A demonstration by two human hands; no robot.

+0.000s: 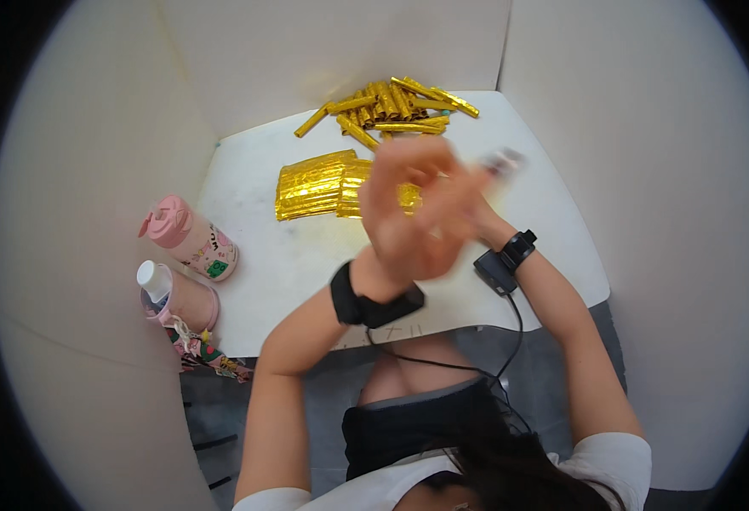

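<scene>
My left hand (408,209) is raised over the middle of the white table, its fingers curled and smeared by motion; whether it holds anything does not show. Partly behind it, my right hand (466,204) overlaps it, also blurred. At the right hand's upper side is a small dark-and-clear object (505,162), too smeared to name, which the hand appears to hold. Beneath and beyond the hands lie flat, ridged gold foil sheets (313,186), partly hidden by the left hand. Farther back is a loose heap of rolled gold foil tubes (391,104).
At the table's left edge lean a pink lidded bottle (189,238) and a pink cup (189,305) holding a white-capped bottle (155,278). A patterned cloth (213,362) hangs below. Black wrist devices trail a cable (425,362) before my lap. Pale walls (630,170) enclose the table (255,298).
</scene>
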